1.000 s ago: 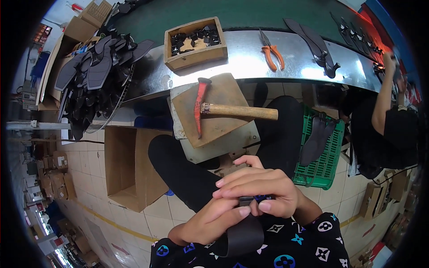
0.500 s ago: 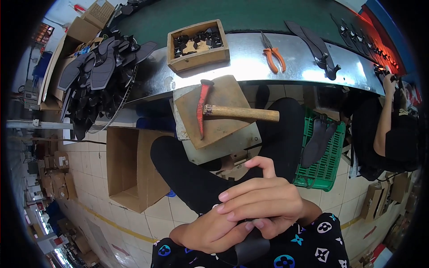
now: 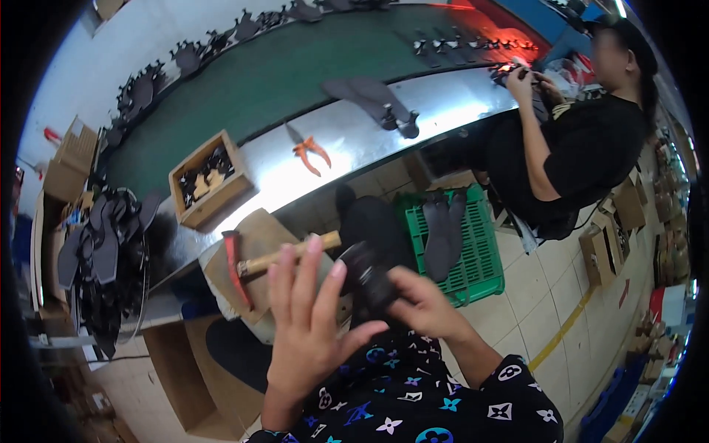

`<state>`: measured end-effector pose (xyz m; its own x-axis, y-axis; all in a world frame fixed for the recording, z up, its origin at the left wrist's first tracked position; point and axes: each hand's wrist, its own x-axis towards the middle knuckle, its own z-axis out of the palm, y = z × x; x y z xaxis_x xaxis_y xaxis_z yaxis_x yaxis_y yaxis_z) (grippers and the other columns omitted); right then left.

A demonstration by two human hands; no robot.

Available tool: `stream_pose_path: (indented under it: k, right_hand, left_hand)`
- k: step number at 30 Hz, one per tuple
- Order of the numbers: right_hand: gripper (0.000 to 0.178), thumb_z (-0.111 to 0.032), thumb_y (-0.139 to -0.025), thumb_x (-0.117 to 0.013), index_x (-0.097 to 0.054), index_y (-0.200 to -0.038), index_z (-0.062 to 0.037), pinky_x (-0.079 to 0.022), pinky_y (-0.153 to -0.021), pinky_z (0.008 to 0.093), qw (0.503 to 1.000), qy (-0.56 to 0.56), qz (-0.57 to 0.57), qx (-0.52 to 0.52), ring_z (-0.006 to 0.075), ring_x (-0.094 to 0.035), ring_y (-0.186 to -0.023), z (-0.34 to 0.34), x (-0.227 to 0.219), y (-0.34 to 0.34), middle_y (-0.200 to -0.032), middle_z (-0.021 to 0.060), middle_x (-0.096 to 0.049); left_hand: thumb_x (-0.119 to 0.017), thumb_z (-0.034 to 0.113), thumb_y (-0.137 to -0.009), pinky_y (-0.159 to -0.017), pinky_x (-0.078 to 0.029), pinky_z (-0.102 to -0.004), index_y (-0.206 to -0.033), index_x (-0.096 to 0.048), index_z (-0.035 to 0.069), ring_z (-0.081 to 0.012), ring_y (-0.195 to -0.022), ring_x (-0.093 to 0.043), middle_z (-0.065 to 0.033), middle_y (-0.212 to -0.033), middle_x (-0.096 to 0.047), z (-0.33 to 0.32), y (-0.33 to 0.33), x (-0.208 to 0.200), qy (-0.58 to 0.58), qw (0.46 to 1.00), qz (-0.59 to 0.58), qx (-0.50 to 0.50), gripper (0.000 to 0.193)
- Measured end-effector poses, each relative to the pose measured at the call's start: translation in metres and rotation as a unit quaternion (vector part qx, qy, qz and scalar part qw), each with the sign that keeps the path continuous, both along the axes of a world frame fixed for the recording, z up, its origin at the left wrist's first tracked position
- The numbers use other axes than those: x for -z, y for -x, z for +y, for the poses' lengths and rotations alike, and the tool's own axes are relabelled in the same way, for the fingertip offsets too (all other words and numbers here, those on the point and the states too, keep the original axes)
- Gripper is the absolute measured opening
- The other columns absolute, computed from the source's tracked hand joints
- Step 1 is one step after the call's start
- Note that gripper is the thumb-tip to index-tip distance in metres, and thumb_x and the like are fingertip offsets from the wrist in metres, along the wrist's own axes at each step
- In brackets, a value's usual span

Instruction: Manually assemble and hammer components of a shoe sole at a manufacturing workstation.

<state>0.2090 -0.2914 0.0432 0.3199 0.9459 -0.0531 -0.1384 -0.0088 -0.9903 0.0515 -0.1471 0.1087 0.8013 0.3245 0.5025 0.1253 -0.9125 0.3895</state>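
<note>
1. Head view: the right fingers (image 3: 408, 286) are clamped on a black object (image 3: 366, 275), too blurred to identify.
2. The left fingers (image 3: 326, 304) are spread apart, just left of it.
3. Beyond them, a red-headed, wooden-handled hammer (image 3: 258, 263) lies on a brown, flat pad (image 3: 260, 227).
4. Right of the right fingers, dark, flat soles (image 3: 441, 242) lie in a green plastic crate (image 3: 487, 255).
5. Farther beyond, orange-handled metal pliers (image 3: 303, 148) lie on a shiny metal surface (image 3: 447, 102).

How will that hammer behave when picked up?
The hammer will probably feel head-heavy, since its long red head looks like metal. Its wooden handle looks rigid, so it shouldn't flex. With the head set crosswise, it seems unlikely to roll.
</note>
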Motion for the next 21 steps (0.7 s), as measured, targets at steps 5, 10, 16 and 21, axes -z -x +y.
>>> stream_pose_path:
  k: [5, 10, 16, 21]
  right_hand:
    - [0.034, -0.016, -0.100, -0.060, -0.053, -0.129, 0.0018, -0.048, -0.087, 0.0241, 0.963, 0.069, -0.039, 0.256, 0.0097, -0.059, -0.097, -0.045, 0.074, -0.081, -0.109, 0.0044, -0.064]
    - [0.048, -0.024, -0.096, -0.067, -0.054, -0.131, 0.0062, -0.049, -0.092, 0.0350, 0.783, 0.374, -0.328, 0.373, 0.0267, -0.064, -0.103, -0.067, 0.200, -0.168, -0.118, 0.0209, -0.064]
    - [0.067, -0.039, -0.089, -0.073, -0.049, -0.136, 0.0023, -0.048, -0.094, 0.0464, 0.786, 0.037, -0.494, 0.369, 0.0435, -0.058, -0.113, 0.102, 0.077, -0.247, -0.119, 0.0285, -0.059]
    - [0.035, -0.028, -0.087, -0.074, -0.066, -0.092, 0.0054, -0.053, -0.071, 0.0408, 0.829, 0.021, -0.513, 0.223, 0.0327, -0.069, -0.075, 0.179, 0.025, -0.313, -0.077, 0.0202, -0.068]
  left_hand:
    - [-0.079, 0.040, -0.082, -0.116, -0.024, -0.0603, -0.146, -0.039, 0.002, -0.0484, -0.146, -0.027, -0.0267, -0.157, -0.031, -0.010, -0.013, 0.011, 0.067, 0.996, 0.010, 0.056, 0.084]
    - [-0.079, 0.033, -0.084, -0.119, -0.022, -0.0552, -0.147, -0.036, 0.003, -0.0475, -0.149, -0.020, -0.0263, -0.160, -0.024, -0.011, -0.011, 0.016, 0.080, 0.994, 0.067, 0.026, 0.082]
    - [-0.074, 0.023, -0.087, -0.119, -0.021, -0.0529, -0.142, -0.044, 0.001, -0.0458, -0.149, -0.019, -0.0244, -0.161, -0.023, 0.000, 0.005, 0.006, 0.110, 0.989, 0.088, -0.043, 0.066]
    - [-0.071, 0.017, -0.089, -0.120, -0.019, -0.0519, -0.137, -0.051, 0.001, -0.0445, -0.150, -0.018, -0.0243, -0.160, -0.024, 0.007, 0.013, -0.005, 0.021, 0.990, 0.085, -0.109, 0.054]
